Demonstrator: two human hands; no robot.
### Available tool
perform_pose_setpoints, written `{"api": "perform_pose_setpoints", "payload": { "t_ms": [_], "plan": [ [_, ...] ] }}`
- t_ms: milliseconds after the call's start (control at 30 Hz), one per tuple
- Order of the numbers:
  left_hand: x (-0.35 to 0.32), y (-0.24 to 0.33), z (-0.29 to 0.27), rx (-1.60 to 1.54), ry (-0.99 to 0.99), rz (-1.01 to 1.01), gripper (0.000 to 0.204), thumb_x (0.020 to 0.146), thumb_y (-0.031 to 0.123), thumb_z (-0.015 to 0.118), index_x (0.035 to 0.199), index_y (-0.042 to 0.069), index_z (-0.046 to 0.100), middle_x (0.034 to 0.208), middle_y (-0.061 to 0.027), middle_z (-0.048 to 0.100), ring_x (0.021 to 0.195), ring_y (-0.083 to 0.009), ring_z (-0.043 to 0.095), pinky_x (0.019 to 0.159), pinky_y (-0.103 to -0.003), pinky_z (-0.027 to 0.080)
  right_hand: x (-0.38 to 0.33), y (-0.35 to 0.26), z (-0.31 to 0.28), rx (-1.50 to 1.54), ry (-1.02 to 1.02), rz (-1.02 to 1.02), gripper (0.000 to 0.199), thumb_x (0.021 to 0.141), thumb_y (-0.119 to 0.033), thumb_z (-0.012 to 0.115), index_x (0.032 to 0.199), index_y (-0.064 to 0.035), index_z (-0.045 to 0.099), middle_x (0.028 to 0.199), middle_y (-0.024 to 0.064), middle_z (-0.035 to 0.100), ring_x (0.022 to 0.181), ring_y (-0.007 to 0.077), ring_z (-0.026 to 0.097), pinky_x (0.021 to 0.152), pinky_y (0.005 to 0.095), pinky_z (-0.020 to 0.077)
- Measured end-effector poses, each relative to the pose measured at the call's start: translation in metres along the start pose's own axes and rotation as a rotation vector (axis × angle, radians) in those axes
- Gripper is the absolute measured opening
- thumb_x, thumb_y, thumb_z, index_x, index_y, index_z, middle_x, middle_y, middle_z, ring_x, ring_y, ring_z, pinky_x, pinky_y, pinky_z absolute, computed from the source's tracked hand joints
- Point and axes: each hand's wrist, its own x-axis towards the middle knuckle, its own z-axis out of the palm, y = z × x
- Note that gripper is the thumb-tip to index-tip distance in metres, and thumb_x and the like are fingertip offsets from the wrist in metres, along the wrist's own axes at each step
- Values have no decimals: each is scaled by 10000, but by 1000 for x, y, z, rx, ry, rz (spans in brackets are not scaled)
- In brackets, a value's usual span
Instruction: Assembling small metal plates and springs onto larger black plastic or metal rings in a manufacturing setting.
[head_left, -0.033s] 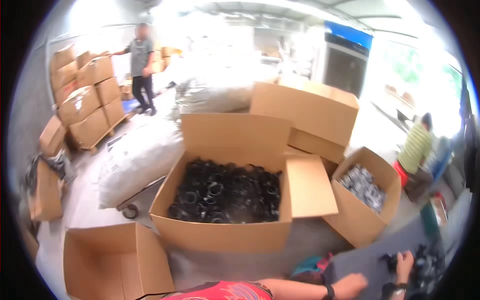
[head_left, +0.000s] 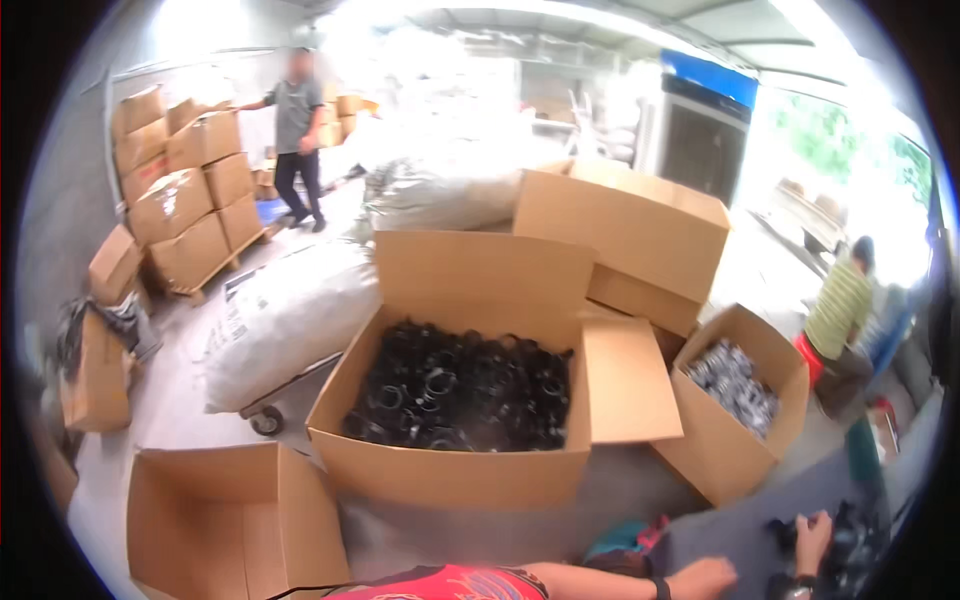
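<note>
At the lower right, my left hand (head_left: 703, 578) hovers over a grey work surface (head_left: 725, 520), with a dark band on its wrist. Its fingers look curled together; whether anything is in them is hidden. Farther right, my right hand (head_left: 812, 543) pinches a small black plastic part (head_left: 782, 531), blurred in outline. A watch (head_left: 803, 582) sits on that wrist. Beside and beyond this hand lies a pile of black parts (head_left: 855, 535) on the same surface. In front of me, a large open carton (head_left: 450, 475) holds many black ring-shaped parts (head_left: 460, 390).
An empty open carton (head_left: 205, 540) stands at the lower left. A smaller carton (head_left: 700, 465) with silvery pieces (head_left: 735, 385) is right of the large one. White sacks (head_left: 290, 325) lie on a wheeled cart behind. Two people (head_left: 298, 125) are farther off, one beside stacked boxes (head_left: 165, 205).
The whole view has shifted slightly, so the cartons and people appear a little farther right. My hands stay in almost the same places, the right one still at the black part.
</note>
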Motion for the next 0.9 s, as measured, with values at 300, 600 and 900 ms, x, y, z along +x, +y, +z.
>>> {"api": "perform_pose_setpoints", "payload": {
  "t_ms": [300, 600, 900],
  "plan": [
    [-3, -7, 0, 43, 116, 9, 81, 682, 153, 578, 688, 73, 565, 725, -116, 585, 717, -331, 572, 613, -439, 473, 40, 10, 31, -40, -485, 110, 541, 439, -12, 761, 948, 5, 580, 957, 190, 608, 910, 377, 584, 807, 399, 476],
    [0, -11, -10, -3, 143, 9, 100, 699, 160, 579, 714, 61, 570, 729, -126, 601, 728, -335, 591, 623, -446, 475, 29, -74, -15, 10, -539, 11, 253, 749, -123, 684, 956, 6, 615, 930, 197, 646, 872, 353, 605, 781, 396, 469],
    [-3, -10, 3, -71, 227, -151, 201, 779, 208, 590, 909, 56, 574, 754, -180, 605, 765, -385, 596, 673, -476, 476, 1, -138, -68, 181, -333, -162, 173, 785, -6, 612, 956, 6, 584, 844, 185, 612, 795, 338, 593, 749, 378, 469]
  ]
}}
